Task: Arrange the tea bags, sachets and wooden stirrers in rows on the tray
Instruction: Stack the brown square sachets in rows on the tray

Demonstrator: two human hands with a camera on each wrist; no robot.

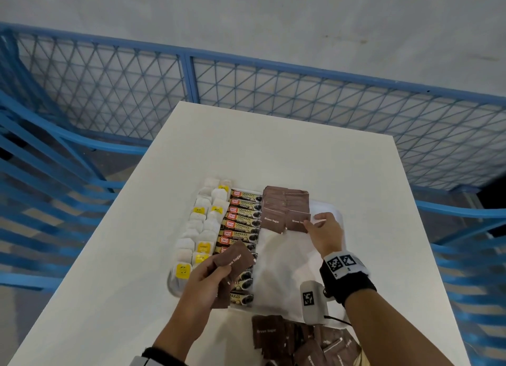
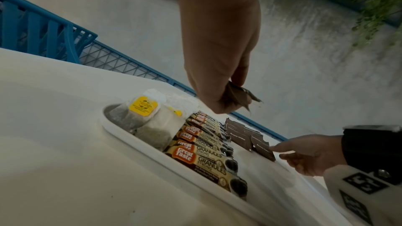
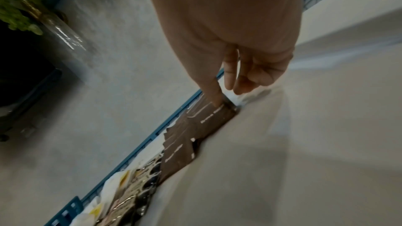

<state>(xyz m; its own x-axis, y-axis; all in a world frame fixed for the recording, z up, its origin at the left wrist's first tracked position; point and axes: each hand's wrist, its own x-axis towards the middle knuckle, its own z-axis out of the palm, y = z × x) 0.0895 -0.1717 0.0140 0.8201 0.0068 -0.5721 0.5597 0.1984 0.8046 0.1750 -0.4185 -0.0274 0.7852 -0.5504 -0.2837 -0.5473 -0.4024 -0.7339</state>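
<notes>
Brown sugar sachets being rowed on the tray

A brown sugar sachet [image 1: 298, 222] is pressed by the right hand [image 1: 325, 233] fingertips; spare sachets [image 1: 234, 259], gripped by the left hand [image 1: 204, 278], wait nearer, leftward.

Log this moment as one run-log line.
left hand: holds brown sugar sachets | right hand: touching tray's sachet | stirrers: unseen

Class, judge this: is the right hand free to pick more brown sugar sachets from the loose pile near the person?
Probably yes: the right hand only touches a placed brown sugar sachet, and nothing covers the loose pile.
</notes>
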